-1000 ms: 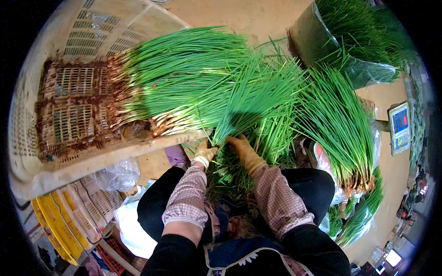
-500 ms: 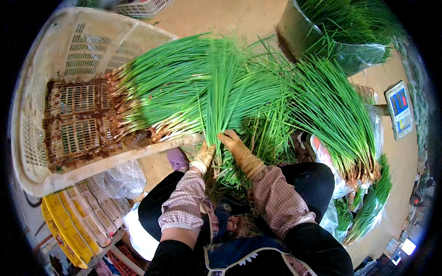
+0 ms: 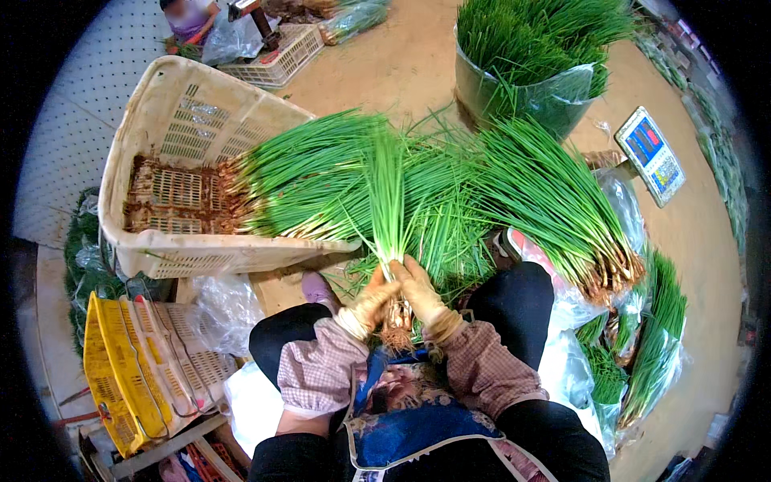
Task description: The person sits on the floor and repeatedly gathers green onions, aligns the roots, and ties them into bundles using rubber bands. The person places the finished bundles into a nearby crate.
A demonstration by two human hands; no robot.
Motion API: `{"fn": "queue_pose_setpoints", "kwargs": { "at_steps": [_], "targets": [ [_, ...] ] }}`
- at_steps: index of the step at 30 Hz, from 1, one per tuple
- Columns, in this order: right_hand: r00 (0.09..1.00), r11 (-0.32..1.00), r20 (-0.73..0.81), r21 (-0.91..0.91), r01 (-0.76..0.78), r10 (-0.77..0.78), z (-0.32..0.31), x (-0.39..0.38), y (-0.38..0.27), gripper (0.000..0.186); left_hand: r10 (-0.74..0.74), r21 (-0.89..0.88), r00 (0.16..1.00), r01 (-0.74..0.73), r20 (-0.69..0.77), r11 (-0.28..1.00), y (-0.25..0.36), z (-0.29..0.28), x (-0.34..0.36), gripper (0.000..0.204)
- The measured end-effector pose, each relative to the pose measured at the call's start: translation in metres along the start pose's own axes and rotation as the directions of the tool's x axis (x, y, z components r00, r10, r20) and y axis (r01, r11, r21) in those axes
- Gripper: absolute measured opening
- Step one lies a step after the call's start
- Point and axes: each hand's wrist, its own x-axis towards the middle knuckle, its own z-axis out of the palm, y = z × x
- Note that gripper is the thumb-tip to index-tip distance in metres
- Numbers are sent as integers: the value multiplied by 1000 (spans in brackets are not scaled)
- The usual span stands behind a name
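Observation:
A bunch of scallions (image 3: pixel 387 213) stands upright between my hands, leaves pointing away and brown roots toward my lap. My left hand (image 3: pixel 371 302), in a tan glove, is closed around the pale lower stalks. My right hand (image 3: pixel 418 291), gloved too, closes on the bunch from the other side. Past them, more scallions (image 3: pixel 313 173) lie with their roots in a tipped white crate (image 3: pixel 217 255) and their leaves spilling out to the right. Loose green leaves (image 3: pixel 450 245) are heaped just beyond my right hand.
On the right lies a large scallion pile (image 3: pixel 554 201) beside a digital scale display (image 3: pixel 652 157). A clear-sided bag of greens (image 3: pixel 522 88) stands behind. Bagged bunches (image 3: pixel 654 345) lie lower right. Yellow crate (image 3: pixel 120 369) is at lower left; another person (image 3: pixel 191 20) sits far left.
My view has shifted, showing more of the far floor. My hands have drawn closer around the lower stalks, and the bunch's roots now show below them.

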Motion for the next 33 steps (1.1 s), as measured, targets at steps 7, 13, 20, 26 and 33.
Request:
{"fn": "queue_pose_setpoints", "kwargs": {
  "at_steps": [7, 13, 20, 26, 33],
  "targets": [
    [970, 998, 243, 65, -15, -1, -22, -65, -35, 50, 56, 9, 985, -55, -163, 998, -13, 68, -63, 58],
    [840, 730, 185, -423, 537, -510, -29, -61, -14, 42, 80, 287, 941, 20, -330, 958, -32, 62, -82, 58],
    [886, 487, 331, -744, 457, -325, -13, -53, 11, 34, 205, 625, 953, -23, -221, 780, -64, 44, -75, 76],
    [923, 917, 382, -353, 184, -38, -12, -58, 4, 23, 166, 430, 942, -26, -292, 903, -68, 0, -68, 51],
    [913, 999, 406, 6, 45, -44, -37, -66, 0, 19, 117, 217, 951, -55, -287, 975, -38, 37, -70, 34]
  ]
}}
